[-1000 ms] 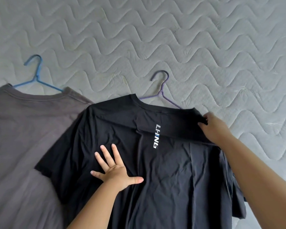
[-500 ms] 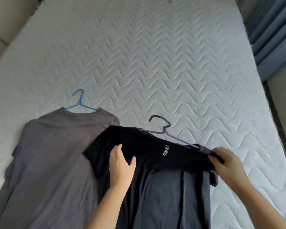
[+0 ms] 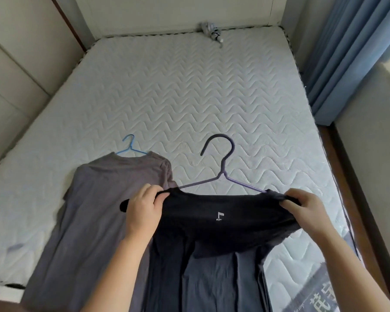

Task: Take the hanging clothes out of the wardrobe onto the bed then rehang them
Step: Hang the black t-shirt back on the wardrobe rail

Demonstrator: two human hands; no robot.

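Closest to you, your left hand (image 3: 142,212) and right hand (image 3: 302,210) each have the fingers curled tight on one shoulder of the black T-shirt (image 3: 223,226). You hold it up over the near edge of the bed (image 3: 189,97), and its body hangs down limp between your arms. The cloth looks light and soft, so it will not keep any shape by itself. The purple hanger (image 3: 223,167) inside the collar is the only stiff part, and its hook stands free above. I think it is best to grip cloth and hanger arm together and keep it level, because the shirt may slide off. Beyond, on your left, the grey T-shirt (image 3: 104,210) lies flat on its blue hanger (image 3: 131,147).
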